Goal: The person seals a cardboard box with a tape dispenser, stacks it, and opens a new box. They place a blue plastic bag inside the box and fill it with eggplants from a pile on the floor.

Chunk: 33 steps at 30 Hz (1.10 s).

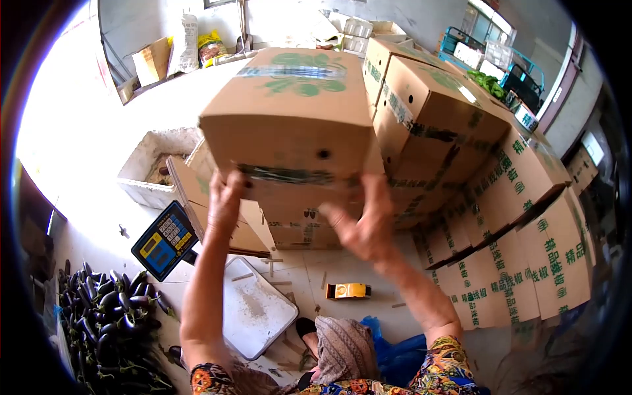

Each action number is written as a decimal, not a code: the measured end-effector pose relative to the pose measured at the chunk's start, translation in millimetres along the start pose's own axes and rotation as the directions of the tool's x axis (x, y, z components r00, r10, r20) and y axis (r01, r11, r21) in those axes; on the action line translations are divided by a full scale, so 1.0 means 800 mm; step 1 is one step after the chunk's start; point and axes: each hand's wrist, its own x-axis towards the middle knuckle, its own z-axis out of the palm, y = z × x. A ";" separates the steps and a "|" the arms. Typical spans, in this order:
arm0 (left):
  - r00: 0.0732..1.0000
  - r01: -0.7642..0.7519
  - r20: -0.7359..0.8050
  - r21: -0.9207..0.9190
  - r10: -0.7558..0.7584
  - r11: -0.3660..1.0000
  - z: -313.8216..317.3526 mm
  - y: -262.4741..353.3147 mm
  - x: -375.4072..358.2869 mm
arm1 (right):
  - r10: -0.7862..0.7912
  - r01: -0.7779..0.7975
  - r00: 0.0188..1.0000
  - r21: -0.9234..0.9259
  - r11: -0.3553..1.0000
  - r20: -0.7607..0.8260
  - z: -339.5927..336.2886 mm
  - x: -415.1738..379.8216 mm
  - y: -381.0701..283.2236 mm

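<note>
- Left hand (225,197) partly curled against the lower left edge of the box (286,138).
- Right hand (367,224) spread by its lower right; neither hold certain.
- Box just ahead of both, beside stacked boxes (438,128).

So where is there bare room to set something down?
The scale plate is mostly bare, with a strip near its far edge. Some floor is free between the yellow item, blue bag and right-hand boxes. Crowded: near left, heaped with eggplants; right, stacked with those boxes.
</note>
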 end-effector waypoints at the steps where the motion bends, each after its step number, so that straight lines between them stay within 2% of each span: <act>1: 0.997 -0.033 -0.070 -0.032 0.031 0.999 -0.009 -0.001 0.010 | -0.162 0.163 0.985 0.013 0.987 -0.059 0.011 -0.008 -0.021; 2: 0.990 -0.056 -0.132 0.015 0.058 0.998 -0.010 0.012 0.018 | -0.236 0.237 0.967 -0.007 0.972 -0.100 0.033 -0.020 -0.027; 3: 0.979 -0.024 -0.206 -0.083 0.007 0.996 -0.003 0.014 0.032 | -0.250 0.248 0.965 -0.042 0.968 -0.082 0.053 -0.028 -0.039; 4: 0.962 0.001 -0.269 -0.180 -0.050 0.984 0.006 0.013 0.048 | -0.204 0.205 0.979 0.086 0.975 -0.030 0.065 -0.028 -0.063; 5: 0.973 -0.062 -0.216 0.091 0.080 0.994 -0.002 -0.016 0.079 | -0.293 0.292 0.956 0.100 0.951 -0.011 0.085 -0.028 -0.079; 6: 0.972 -0.137 -0.134 0.350 0.194 0.927 -0.003 -0.011 0.093 | -0.381 0.377 0.925 0.116 0.919 0.009 0.096 -0.026 -0.088; 8: 0.997 -0.033 -0.070 -0.024 0.031 0.999 -0.001 -0.013 0.097 | -0.308 0.308 0.951 0.211 0.928 -0.032 0.098 -0.014 -0.073; 9: 0.999 0.037 -0.017 -0.209 -0.042 0.977 0.008 0.005 0.091 | -0.272 0.275 0.961 0.259 0.926 -0.048 0.095 -0.004 -0.062; 10: 0.993 0.116 0.047 -0.385 -0.106 0.916 0.011 0.012 0.086 | -0.279 0.292 0.952 0.101 0.951 -0.124 0.066 0.008 -0.051; 11: 0.992 0.125 0.047 -0.404 -0.116 0.906 0.009 0.004 0.079 | -0.242 0.253 0.945 0.025 0.967 -0.218 0.044 0.013 -0.032; 12: 0.998 0.054 0.056 -0.330 -0.038 0.943 0.009 0.014 0.062 | -0.198 0.167 0.945 -0.136 0.977 -0.260 0.019 0.019 -0.014; 13: 0.998 -0.020 0.051 -0.164 0.029 0.986 0.010 0.014 0.039 | -0.156 0.095 0.937 -0.202 0.975 -0.313 0.010 0.024 0.025; 14: 0.993 -0.102 0.069 0.014 0.100 0.995 0.011 0.011 0.019 | 0.003 -0.052 0.941 -0.135 0.989 -0.338 0.002 0.026 0.061; 15: 0.985 -0.159 0.050 -0.059 0.162 0.985 0.025 0.009 -0.007 | 0.160 -0.192 0.925 -0.059 0.980 -0.345 -0.004 0.032 0.089; 16: 0.975 -0.215 0.018 -0.131 0.219 0.968 0.039 0.008 -0.025 | 0.274 -0.258 0.938 0.098 0.961 -0.212 -0.011 0.044 0.108; 17: 0.988 -0.143 0.055 0.031 0.141 0.989 0.032 0.018 -0.022 | 0.366 -0.342 0.928 0.239 0.909 -0.062 -0.017 0.055 0.125; 18: 0.986 -0.135 0.096 -0.008 0.135 0.991 0.034 0.032 -0.022 | 0.426 -0.432 0.899 0.358 0.828 0.099 -0.018 0.063 0.137; 20: 0.971 -0.131 0.197 -0.042 0.136 0.991 0.026 0.033 -0.019 | 0.410 -0.426 0.904 0.301 0.853 0.120 -0.004 0.070 0.159; 22: 0.975 -0.109 0.196 0.003 0.107 0.994 0.019 0.034 -0.010 | 0.389 -0.399 0.916 0.291 0.869 0.095 -0.001 0.066 0.160; 26: 0.988 -0.046 0.154 0.093 0.031 0.995 0.000 0.021 0.003 | 0.355 -0.324 0.935 0.371 0.870 -0.018 -0.002 0.033 0.138; 27: 0.987 -0.126 0.119 0.119 0.112 0.985 0.001 0.011 0.013 | 0.360 -0.312 0.932 0.395 0.864 -0.051 -0.001 0.029 0.135; 30: 0.989 -0.134 0.081 0.116 0.125 0.984 0.011 -0.005 0.040 | 0.317 -0.251 0.940 0.371 0.894 -0.127 0.007 0.028 0.141; 31: 0.987 -0.157 0.037 0.070 0.155 0.985 0.018 -0.010 0.049 | 0.303 -0.248 0.941 0.303 0.920 -0.149 0.010 0.028 0.145; 32: 0.989 -0.116 0.092 0.004 0.116 0.993 0.018 -0.010 0.056 | 0.287 -0.244 0.943 0.235 0.941 -0.170 0.013 0.030 0.150; 33: 0.981 -0.170 0.094 0.013 0.168 0.985 0.020 -0.010 0.059 | 0.268 -0.238 0.944 0.166 0.957 -0.190 0.014 0.032 0.151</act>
